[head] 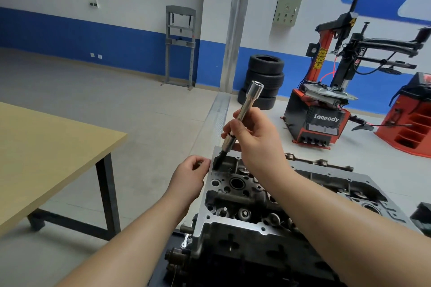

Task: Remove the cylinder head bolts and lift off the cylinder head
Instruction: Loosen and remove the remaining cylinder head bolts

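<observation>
The cylinder head (242,196) sits on the engine block in front of me, its valve gear and bolt holes showing. My right hand (254,137) grips a long chrome socket extension (247,105) that tilts up and to the right, its open socket end pointing upward. A dark piece at the tool's lower end (219,158) hangs over the head's far-left corner. My left hand (191,175) is beside that corner with its fingers curled, pinching something small that I cannot make out.
A wooden table (53,147) on black legs stands to the left. A stack of tyres (263,81), a red tyre changer (324,109) and a red wheel balancer (410,119) are behind the engine. A grey press frame (179,46) stands at the wall.
</observation>
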Motion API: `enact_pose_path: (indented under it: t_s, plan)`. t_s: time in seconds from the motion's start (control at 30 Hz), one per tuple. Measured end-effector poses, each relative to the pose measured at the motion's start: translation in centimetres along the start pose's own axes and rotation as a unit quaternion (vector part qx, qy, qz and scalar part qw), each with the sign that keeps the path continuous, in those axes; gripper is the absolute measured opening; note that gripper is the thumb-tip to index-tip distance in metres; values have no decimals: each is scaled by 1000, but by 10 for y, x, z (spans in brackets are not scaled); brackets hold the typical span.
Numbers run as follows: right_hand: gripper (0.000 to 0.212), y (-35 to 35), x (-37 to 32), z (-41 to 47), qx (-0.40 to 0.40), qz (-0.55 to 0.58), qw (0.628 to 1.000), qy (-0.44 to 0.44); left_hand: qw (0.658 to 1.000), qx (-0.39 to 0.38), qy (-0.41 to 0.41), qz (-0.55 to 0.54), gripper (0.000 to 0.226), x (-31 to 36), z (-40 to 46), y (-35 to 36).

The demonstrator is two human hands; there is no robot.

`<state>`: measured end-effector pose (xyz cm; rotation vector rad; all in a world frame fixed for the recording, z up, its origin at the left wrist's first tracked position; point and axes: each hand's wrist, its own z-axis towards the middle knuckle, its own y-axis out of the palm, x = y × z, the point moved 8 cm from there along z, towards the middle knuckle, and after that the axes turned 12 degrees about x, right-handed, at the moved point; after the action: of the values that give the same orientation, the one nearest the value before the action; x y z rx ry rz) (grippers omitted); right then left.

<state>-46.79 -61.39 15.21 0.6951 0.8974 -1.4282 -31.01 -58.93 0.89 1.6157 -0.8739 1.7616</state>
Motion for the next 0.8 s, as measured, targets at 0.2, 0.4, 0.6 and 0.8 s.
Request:
enact_pose_path:
  t_s: [0.2, 0.4, 0.6, 0.8]
  plan:
    - [9, 1, 7, -5, -8, -21, 1000, -17, 997, 34, 48, 47, 13, -2, 4, -1]
    - [7, -9, -8, -7, 32, 69, 995, -69, 997, 45, 59, 4, 18, -3, 5, 1]
    - [10, -6, -1, -11, 10, 52, 997, -58, 996, 59, 62, -18, 19, -1, 1, 1]
    - [11, 8, -9, -12, -41, -11, 994, -96, 996, 77, 47, -27, 18, -2, 0, 1]
